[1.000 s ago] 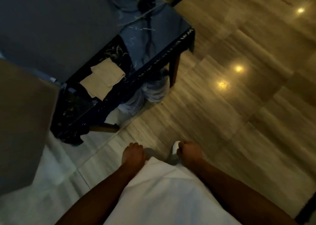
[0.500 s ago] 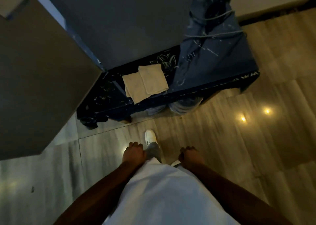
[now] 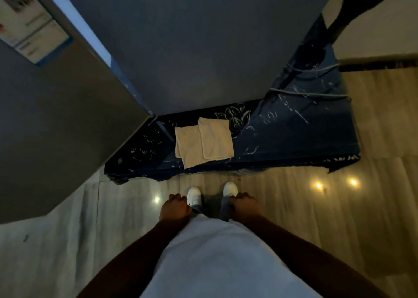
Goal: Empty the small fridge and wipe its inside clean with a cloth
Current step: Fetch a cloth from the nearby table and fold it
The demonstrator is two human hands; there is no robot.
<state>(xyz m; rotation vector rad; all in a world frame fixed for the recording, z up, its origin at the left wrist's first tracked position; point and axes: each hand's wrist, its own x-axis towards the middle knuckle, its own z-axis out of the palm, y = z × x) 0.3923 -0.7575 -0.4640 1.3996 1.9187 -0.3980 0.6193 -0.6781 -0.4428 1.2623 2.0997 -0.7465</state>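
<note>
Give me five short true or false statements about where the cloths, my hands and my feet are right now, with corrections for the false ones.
1. Two folded cloths lie overlapping on the dark patterned table. True.
2. The left hand holds a cloth. False: it hangs curled at the person's side, touching neither cloth.
3. The right hand rests on the table. False: it hangs beside the leg, above the floor.
4. Both white shoes stand on the floor in front of the table. True.
5. The cloths lie on the floor. False: they are on the table.
</note>
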